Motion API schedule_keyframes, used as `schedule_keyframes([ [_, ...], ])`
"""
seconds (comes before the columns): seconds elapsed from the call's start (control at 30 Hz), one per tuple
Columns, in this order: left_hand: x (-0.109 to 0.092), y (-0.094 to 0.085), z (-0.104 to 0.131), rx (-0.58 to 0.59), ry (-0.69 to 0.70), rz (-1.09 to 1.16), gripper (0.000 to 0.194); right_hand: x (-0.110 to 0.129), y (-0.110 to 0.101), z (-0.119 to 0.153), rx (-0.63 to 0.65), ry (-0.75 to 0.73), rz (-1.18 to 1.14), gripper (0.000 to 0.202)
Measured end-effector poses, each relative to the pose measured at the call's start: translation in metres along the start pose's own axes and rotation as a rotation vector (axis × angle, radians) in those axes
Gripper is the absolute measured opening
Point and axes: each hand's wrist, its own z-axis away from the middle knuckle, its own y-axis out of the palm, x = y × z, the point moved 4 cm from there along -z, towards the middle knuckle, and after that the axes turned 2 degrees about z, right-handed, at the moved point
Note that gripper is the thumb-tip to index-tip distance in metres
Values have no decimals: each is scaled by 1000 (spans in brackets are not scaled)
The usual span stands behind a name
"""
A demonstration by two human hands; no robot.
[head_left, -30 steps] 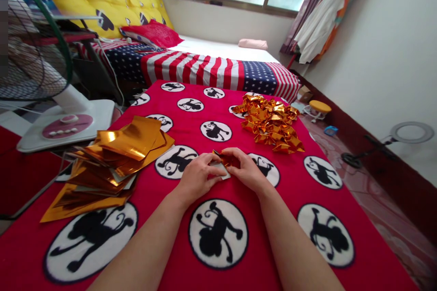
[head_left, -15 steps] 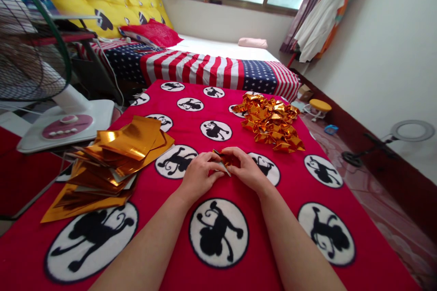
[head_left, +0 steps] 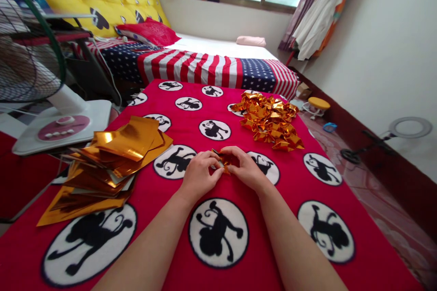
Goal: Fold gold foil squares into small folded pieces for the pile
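A small piece of shiny gold paper (head_left: 225, 162), partly folded, is between my two hands at the middle of the red cloth. My left hand (head_left: 202, 170) pinches its left side with thumb and fingers. On its right side, the fingers and thumb of my right hand (head_left: 246, 168) are closed on the same piece. My fingers hide much of the paper. A loose stack of flat gold sheets (head_left: 126, 143) lies on the left of the cloth. At the back right is a heap of folded gold paper shapes (head_left: 271, 118).
The table has a red cloth (head_left: 269, 259) with black monkey figures in white circles. A fan (head_left: 68, 104) stands left of the sheets. Beyond the table is a bed (head_left: 205, 66); on the right floor are a yellow stool (head_left: 318, 103) and a ring-topped stand (head_left: 409, 127).
The near edge of the gold paper, pale and pointed before, now shows gold between my thumbs. Both hands keep nearly the same place. The view has shifted slightly.
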Motion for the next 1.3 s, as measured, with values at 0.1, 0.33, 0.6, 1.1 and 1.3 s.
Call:
schedule_keyframes([
  [0.1, -1, 1, 0, 5, -1, -5, 9, 0, 0, 0, 2, 0, -3, 51],
  [0.33, -4, 2, 0, -44, -26, -24, 16, 1, 0, 1, 1, 2, -18, 50],
  [0.6, -5, 7, -1, -64, -65, -84, 17, -3, 1, 0, 3, 4, -38, 53],
  [1.1, -6, 5, -1, -48, -98, -81, 10, -1, 1, 0, -7, -8, -31, 48],
  [1.3, -5, 5, 0, -4, -69, -47, 21, -3, 1, 0, 2, -12, 1, 47],
])
